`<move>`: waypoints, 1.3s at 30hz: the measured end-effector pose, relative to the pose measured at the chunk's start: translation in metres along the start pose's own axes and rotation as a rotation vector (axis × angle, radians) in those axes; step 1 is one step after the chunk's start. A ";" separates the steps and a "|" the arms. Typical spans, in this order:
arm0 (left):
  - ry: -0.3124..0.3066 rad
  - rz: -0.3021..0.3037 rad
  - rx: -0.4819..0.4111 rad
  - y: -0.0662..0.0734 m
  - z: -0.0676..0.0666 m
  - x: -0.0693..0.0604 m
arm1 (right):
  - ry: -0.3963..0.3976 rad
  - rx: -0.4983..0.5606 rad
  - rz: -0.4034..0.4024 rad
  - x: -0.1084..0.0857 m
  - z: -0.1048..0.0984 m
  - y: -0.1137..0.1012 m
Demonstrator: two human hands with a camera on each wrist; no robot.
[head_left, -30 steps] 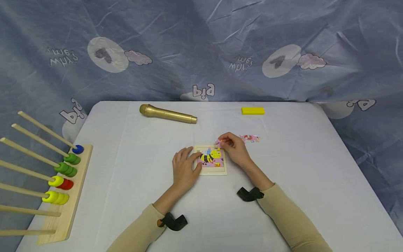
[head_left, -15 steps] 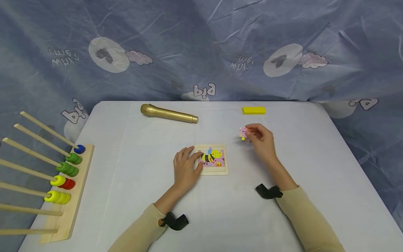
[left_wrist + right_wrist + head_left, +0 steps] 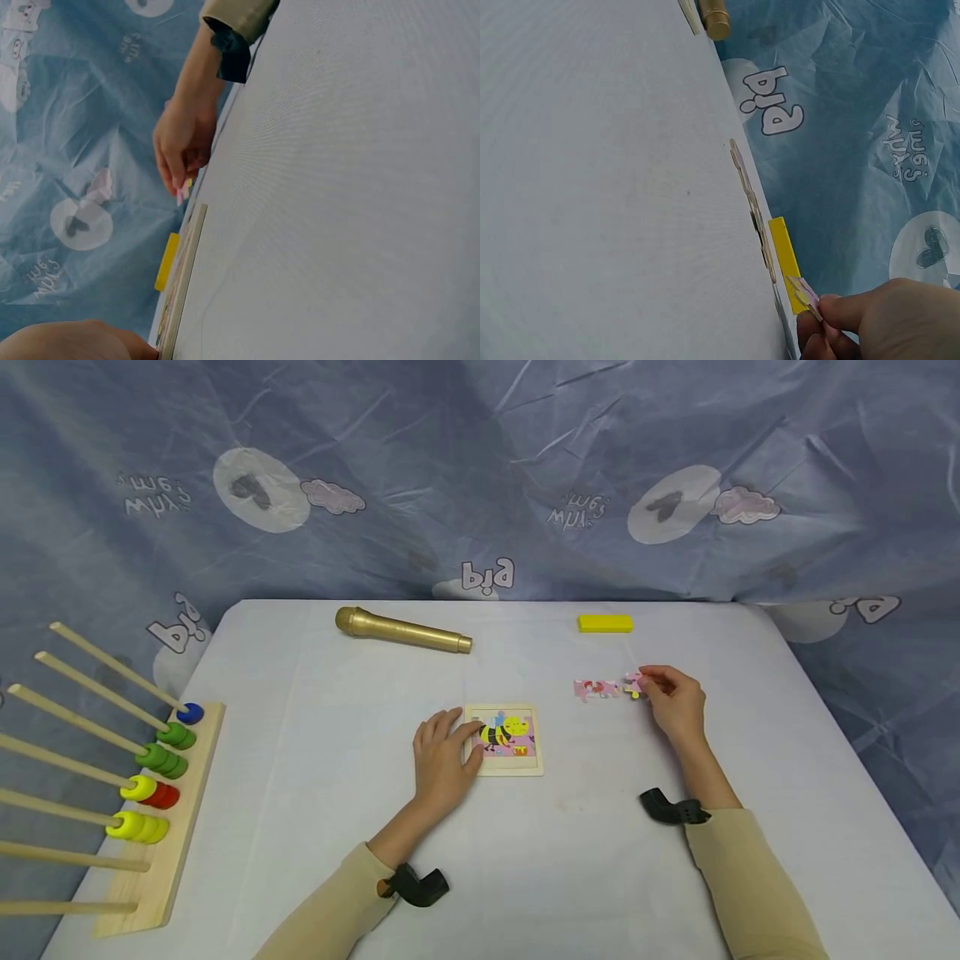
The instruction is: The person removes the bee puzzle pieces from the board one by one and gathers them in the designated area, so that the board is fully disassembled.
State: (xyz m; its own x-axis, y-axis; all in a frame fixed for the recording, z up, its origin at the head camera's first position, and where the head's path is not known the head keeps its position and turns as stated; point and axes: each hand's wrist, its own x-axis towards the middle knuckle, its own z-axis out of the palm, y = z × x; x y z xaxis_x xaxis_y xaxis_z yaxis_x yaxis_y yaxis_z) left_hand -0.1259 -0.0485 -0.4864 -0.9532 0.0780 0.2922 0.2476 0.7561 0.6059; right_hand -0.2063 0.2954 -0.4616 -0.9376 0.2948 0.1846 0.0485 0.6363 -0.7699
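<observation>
My left hand [image 3: 444, 760] rests at the left side of a small wooden puzzle tray [image 3: 517, 770], its thumb and index finger spread over the edge. A bee picture [image 3: 498, 732] lies inside the tray. To the right, my right hand [image 3: 677, 703] pinches a pink and yellow jigsaw piece [image 3: 632, 683] between thumb and fingers. That piece is just right of a strip of pink jigsaw pieces [image 3: 596, 689] lying on the table. In the right wrist view the held piece [image 3: 804, 296] stands on edge, raised off the cloth; the strip [image 3: 751, 206] lies flat beyond it.
A gold microphone [image 3: 405, 631] and a yellow block [image 3: 604, 624] lie near the back edge of the white table [image 3: 570, 860]. At the left stands a wooden bead rack [image 3: 180, 827] with long pegs and coloured beads. A patterned blue cloth [image 3: 480, 468] hangs behind.
My right hand has carried the jigsaw piece from the tray's upper right corner rightward, past the strip, to its right end. My left hand and the tray have stayed in place.
</observation>
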 end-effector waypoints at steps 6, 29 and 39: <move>-0.002 -0.004 0.002 0.001 -0.001 0.000 | -0.017 -0.095 -0.052 0.001 0.004 0.005; 0.001 -0.004 -0.011 0.000 0.000 -0.001 | 0.043 -0.107 -0.035 0.001 0.006 0.007; -0.001 -0.005 -0.021 0.001 -0.001 -0.001 | 0.084 0.042 -0.037 -0.009 0.009 -0.022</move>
State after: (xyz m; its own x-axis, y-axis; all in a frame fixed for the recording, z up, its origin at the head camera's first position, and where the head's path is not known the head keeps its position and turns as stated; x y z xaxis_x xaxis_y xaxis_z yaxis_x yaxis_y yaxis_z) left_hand -0.1246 -0.0484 -0.4857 -0.9545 0.0748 0.2888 0.2466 0.7426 0.6226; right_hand -0.2023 0.2726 -0.4513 -0.9063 0.3316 0.2621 -0.0013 0.6179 -0.7863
